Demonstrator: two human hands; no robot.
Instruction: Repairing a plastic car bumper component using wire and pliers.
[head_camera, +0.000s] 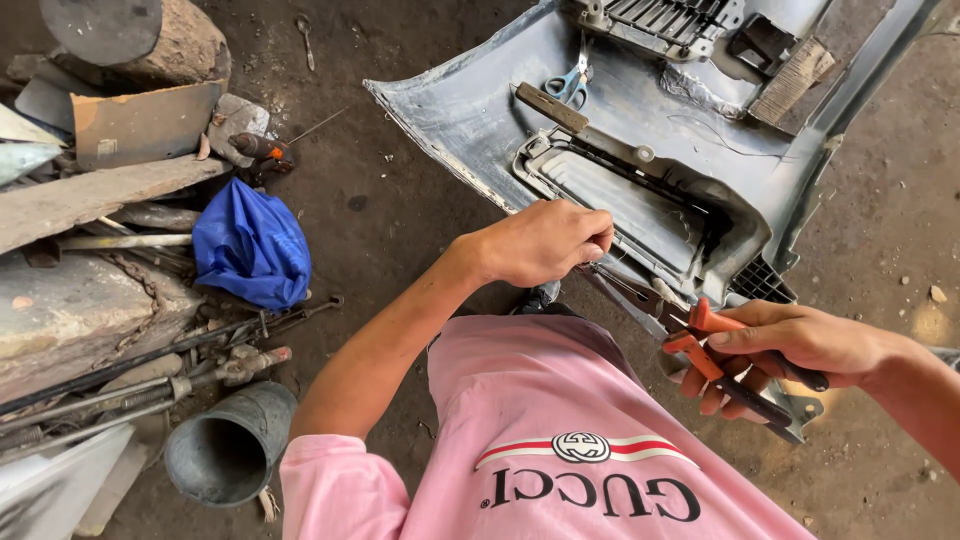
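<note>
Grey plastic bumper (470, 110) lies inside-up on the dirt floor, and judging by the pose the work at its near edge is only under way: the left hand (545, 240) is closed, pinching something small at that edge that I cannot make out, while the right hand (790, 350) grips orange-handled pliers (705, 345) whose nose reaches toward the same spot. Scissors (570, 85) and a flat file (550, 107) rest in the bumper's hollow; a metal funnel (230, 450) by the scrap looks empty, and a blue bag (250, 245) is bunched shut.
</note>
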